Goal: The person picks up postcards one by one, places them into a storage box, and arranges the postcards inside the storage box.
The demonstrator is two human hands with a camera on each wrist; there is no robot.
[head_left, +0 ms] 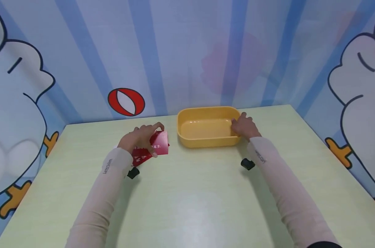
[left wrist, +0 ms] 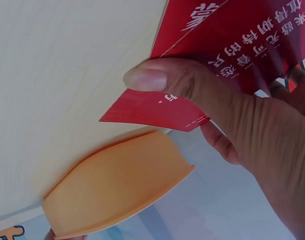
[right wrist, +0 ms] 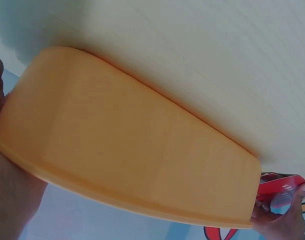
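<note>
Red cards with white printed characters (head_left: 160,143) are pinched in my left hand (head_left: 139,137), left of the yellow plastic tray. In the left wrist view, the thumb lies across the printed face of the red cards (left wrist: 242,55), which overlap at different angles; the fingers behind are partly hidden. My right hand (head_left: 245,127) grips the right end of the yellow tray (head_left: 206,143) at its rim. The tray stands upright on the table, and its inside shows no contents in the head view. In the right wrist view, the tray's side wall (right wrist: 142,135) hides part of the hand.
The pale table (head_left: 190,193) reaches back to a blue striped backdrop (head_left: 187,62) just behind the tray. Printed cartoon side panels (head_left: 17,103) border the table at left and right. A small black device (head_left: 133,172) sits at the left wrist, another (head_left: 247,164) at the right.
</note>
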